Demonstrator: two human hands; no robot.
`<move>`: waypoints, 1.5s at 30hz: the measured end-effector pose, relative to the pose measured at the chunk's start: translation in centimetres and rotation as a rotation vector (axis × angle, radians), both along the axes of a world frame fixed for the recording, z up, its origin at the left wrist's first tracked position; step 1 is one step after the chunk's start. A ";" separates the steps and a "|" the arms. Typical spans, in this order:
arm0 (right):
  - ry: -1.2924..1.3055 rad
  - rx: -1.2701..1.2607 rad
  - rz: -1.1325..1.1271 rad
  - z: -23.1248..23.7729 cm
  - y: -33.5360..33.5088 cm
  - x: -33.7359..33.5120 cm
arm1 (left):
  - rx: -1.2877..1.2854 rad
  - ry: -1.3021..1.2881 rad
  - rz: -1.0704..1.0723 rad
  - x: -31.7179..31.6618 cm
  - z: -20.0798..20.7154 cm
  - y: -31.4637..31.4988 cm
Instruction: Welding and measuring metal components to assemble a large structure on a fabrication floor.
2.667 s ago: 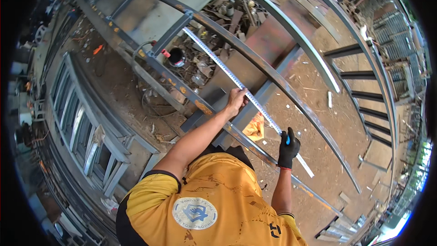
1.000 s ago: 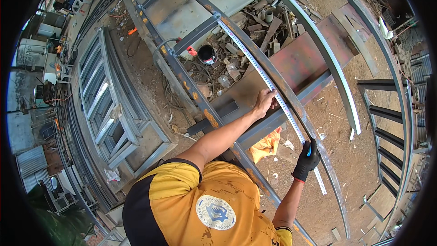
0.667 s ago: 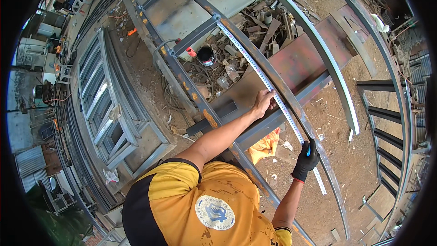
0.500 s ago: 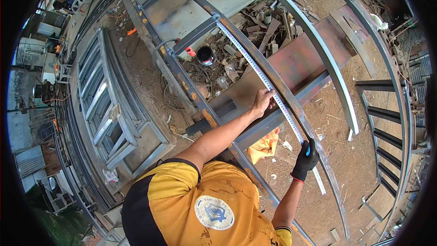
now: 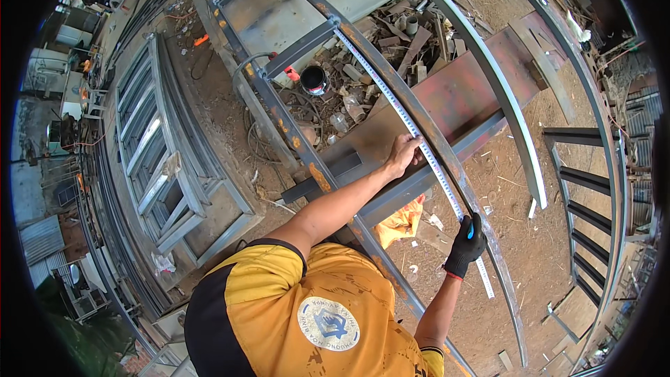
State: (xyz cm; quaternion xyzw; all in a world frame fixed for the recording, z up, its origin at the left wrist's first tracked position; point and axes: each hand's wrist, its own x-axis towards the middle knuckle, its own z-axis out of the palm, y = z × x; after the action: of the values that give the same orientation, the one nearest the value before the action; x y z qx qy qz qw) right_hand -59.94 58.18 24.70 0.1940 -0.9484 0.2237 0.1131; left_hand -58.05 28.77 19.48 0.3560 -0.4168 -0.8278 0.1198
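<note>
A white measuring tape (image 5: 373,75) runs along the inner edge of a rusty, dark steel bar (image 5: 419,117), from a crosspiece (image 5: 303,47) down toward me. My bare left hand (image 5: 403,154) is closed, its fingers pinching the tape about midway. Nearer me, my right hand (image 5: 465,248), in a black knit glove, is closed on the tape against the bar. A small blue object (image 5: 470,232) shows between its fingers; its kind is hard to make out. The tape's loose end hangs below the right hand. A second rusted bar (image 5: 319,176) passes under my left forearm.
Red-brown steel beams (image 5: 460,77) lie beneath the frame. A black pail (image 5: 314,80) stands beside a scrap pile (image 5: 415,49). Pale curved tube (image 5: 499,87) and another ladder-like frame (image 5: 590,180) are at right; a grey metal frame (image 5: 164,167) lies left. An orange bag (image 5: 399,225) lies below.
The whole view has shifted very slightly. Both hands keep practically the same places on the tape and bar.
</note>
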 end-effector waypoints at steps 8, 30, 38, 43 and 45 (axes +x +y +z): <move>0.033 0.064 -0.018 0.1 0.1 -0.1 | 0.025 -0.014 -0.001 -0.2 -0.2 -0.2; -0.006 -0.563 -0.293 2.7 -0.9 1.7 | 0.028 0.001 -0.060 -0.8 -0.2 -0.8; -0.179 -0.712 -0.213 1.2 -4.1 1.2 | 0.042 0.001 -0.088 -0.9 0.1 -1.4; -0.269 -0.780 -0.195 0.9 -5.7 0.7 | 0.054 -0.004 -0.112 -1.1 0.0 -1.5; -0.296 -0.797 -0.205 0.6 -6.1 0.4 | 0.051 -0.009 -0.113 -1.0 0.0 -1.5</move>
State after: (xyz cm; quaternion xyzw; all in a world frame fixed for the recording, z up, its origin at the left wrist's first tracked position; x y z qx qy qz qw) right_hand -59.52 52.05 25.31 0.0061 -0.8083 0.5853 0.0637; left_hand -59.09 27.26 19.45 0.3384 -0.4155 -0.8420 0.0619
